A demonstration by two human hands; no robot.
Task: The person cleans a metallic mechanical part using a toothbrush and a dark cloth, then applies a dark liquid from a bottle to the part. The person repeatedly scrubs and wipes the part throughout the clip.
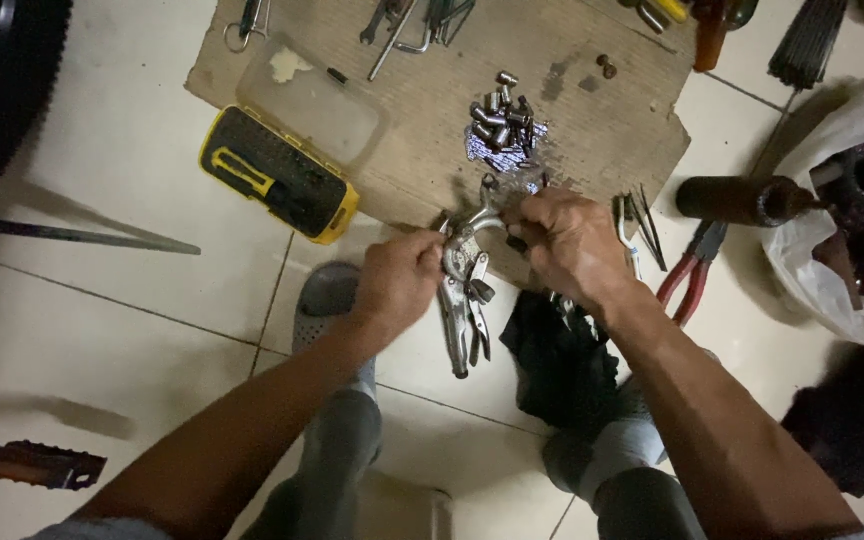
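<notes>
Holding the locking pliers (464, 300) over the tiled floor (132, 300), just below the cardboard sheet (432, 130), we note our left hand (397, 285) clenched on the upper body and our right hand (567, 240) pinching the curved jaw end. We judge the tool stiff, fairly heavy and smooth, best taken by its handles. It is bare grey steel, handles hanging downward.
</notes>
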